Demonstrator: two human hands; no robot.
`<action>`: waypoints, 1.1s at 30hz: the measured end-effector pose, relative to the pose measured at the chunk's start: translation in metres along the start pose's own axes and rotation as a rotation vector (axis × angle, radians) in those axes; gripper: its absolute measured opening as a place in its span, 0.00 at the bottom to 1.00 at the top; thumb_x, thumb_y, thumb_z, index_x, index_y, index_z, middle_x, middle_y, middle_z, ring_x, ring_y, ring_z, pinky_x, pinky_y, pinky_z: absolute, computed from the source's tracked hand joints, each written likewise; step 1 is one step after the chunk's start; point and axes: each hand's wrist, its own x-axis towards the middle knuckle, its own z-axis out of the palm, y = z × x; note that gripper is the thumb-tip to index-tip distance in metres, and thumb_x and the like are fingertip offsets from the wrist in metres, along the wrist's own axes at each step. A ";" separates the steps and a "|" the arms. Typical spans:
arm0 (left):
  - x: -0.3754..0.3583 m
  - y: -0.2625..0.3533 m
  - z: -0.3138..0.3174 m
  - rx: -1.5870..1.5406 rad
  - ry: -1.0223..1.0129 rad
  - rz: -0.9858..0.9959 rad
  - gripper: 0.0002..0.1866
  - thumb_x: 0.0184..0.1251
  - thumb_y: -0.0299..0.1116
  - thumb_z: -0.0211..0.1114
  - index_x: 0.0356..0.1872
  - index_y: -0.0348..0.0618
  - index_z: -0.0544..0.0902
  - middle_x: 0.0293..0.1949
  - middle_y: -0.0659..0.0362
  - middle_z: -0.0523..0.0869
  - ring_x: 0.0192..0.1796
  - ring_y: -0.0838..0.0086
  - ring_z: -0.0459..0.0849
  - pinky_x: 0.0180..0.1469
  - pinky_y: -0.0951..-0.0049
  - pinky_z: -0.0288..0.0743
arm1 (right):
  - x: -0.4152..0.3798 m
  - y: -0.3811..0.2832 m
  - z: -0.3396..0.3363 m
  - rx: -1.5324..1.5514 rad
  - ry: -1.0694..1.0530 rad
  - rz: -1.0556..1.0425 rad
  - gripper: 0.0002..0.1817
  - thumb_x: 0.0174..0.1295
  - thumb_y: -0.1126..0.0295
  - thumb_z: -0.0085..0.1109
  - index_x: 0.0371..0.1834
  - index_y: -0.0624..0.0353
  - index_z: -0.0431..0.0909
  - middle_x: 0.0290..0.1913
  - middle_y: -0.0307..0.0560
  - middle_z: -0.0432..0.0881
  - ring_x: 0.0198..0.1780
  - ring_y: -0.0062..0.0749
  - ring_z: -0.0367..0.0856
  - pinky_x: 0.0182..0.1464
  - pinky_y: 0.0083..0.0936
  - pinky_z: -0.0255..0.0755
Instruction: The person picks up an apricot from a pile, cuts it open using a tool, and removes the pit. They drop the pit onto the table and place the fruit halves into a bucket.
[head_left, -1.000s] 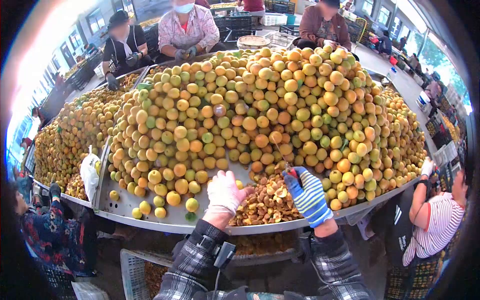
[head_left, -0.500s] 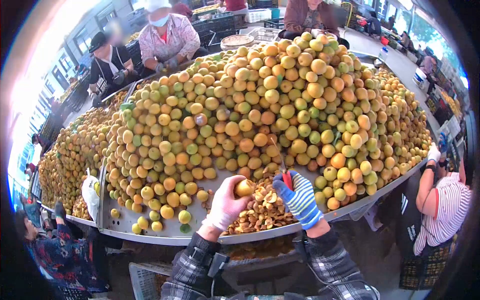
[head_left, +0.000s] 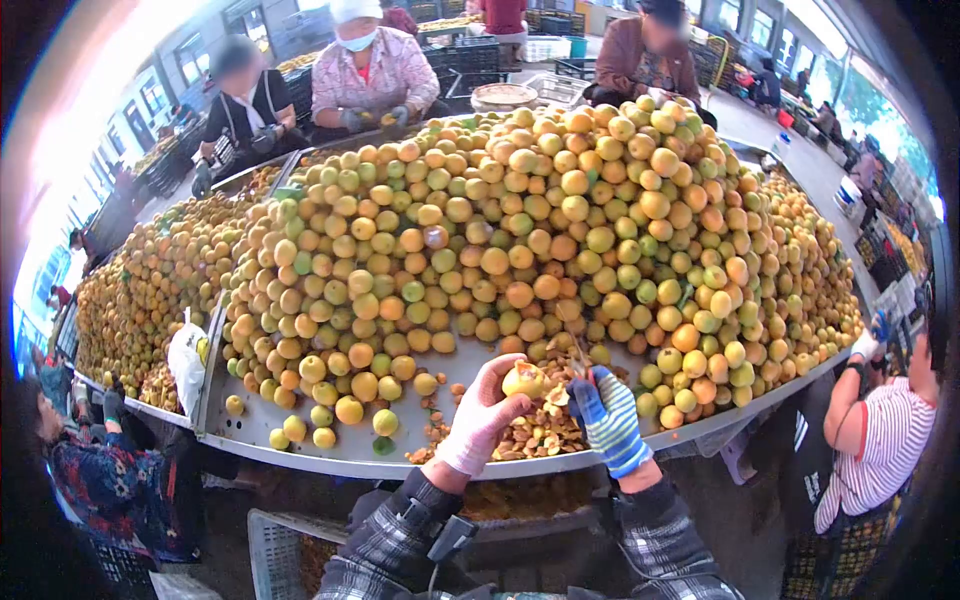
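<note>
My left hand (head_left: 484, 418), in a pinkish-white glove, is closed round an apricot (head_left: 523, 381) whose upper side is cut open. Just to its right, my right hand (head_left: 612, 422) wears a blue glove with yellow and white stripes. Its fingers wrap a thin knife (head_left: 577, 348); the blade points up and away, and the handle is mostly hidden by the glove. Under and between both hands lies a heap of cut apricot pieces (head_left: 540, 430). A tall mound of whole apricots (head_left: 480, 225) rises behind them on the metal table (head_left: 250, 430).
A white plastic bag (head_left: 186, 365) hangs by the divider at left. Below the table edge stands a pale crate (head_left: 275, 555). Co-workers sit around: a masked person (head_left: 370, 75) across, another person in stripes (head_left: 880, 430) at right, and one (head_left: 120, 470) at left.
The apricot in my left hand now shows a cut, open top, and that hand has moved slightly right. The knife has come closer to the fruit. My view has shifted a little.
</note>
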 end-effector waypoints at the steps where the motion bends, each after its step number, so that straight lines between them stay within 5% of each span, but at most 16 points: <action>1: -0.001 0.003 -0.002 -0.129 0.006 -0.034 0.27 0.60 0.27 0.68 0.61 0.39 0.70 0.53 0.58 0.77 0.49 0.75 0.79 0.52 0.73 0.76 | -0.004 -0.004 0.002 0.035 -0.043 0.004 0.14 0.70 0.58 0.57 0.34 0.58 0.77 0.25 0.26 0.72 0.27 0.11 0.65 0.29 0.14 0.62; 3: 0.001 0.008 -0.005 -0.166 0.028 -0.045 0.26 0.61 0.26 0.67 0.61 0.39 0.70 0.52 0.58 0.78 0.47 0.76 0.79 0.49 0.74 0.76 | -0.008 0.000 -0.002 -0.203 -0.142 -0.110 0.13 0.69 0.61 0.57 0.38 0.61 0.77 0.23 0.41 0.76 0.25 0.24 0.72 0.29 0.23 0.68; 7: -0.002 0.009 0.001 -0.033 0.019 -0.002 0.26 0.62 0.26 0.66 0.61 0.38 0.70 0.51 0.59 0.79 0.47 0.77 0.79 0.49 0.78 0.75 | -0.016 -0.029 0.000 -0.536 -0.147 -0.286 0.13 0.66 0.60 0.60 0.35 0.59 0.75 0.22 0.53 0.78 0.24 0.54 0.77 0.26 0.36 0.70; 14: -0.023 0.005 0.056 0.220 -0.011 0.022 0.27 0.57 0.24 0.70 0.58 0.36 0.71 0.53 0.57 0.78 0.55 0.74 0.77 0.60 0.72 0.71 | -0.074 -0.054 -0.035 -0.731 -0.026 -0.306 0.14 0.64 0.59 0.61 0.32 0.58 0.74 0.22 0.53 0.79 0.26 0.53 0.80 0.27 0.41 0.73; 33: -0.164 -0.123 0.288 0.694 -0.713 0.097 0.29 0.46 0.22 0.77 0.50 0.37 0.73 0.46 0.55 0.81 0.49 0.72 0.81 0.54 0.73 0.75 | -0.378 -0.087 -0.185 -0.795 0.611 0.045 0.13 0.65 0.60 0.58 0.32 0.59 0.73 0.20 0.57 0.78 0.24 0.55 0.80 0.25 0.46 0.71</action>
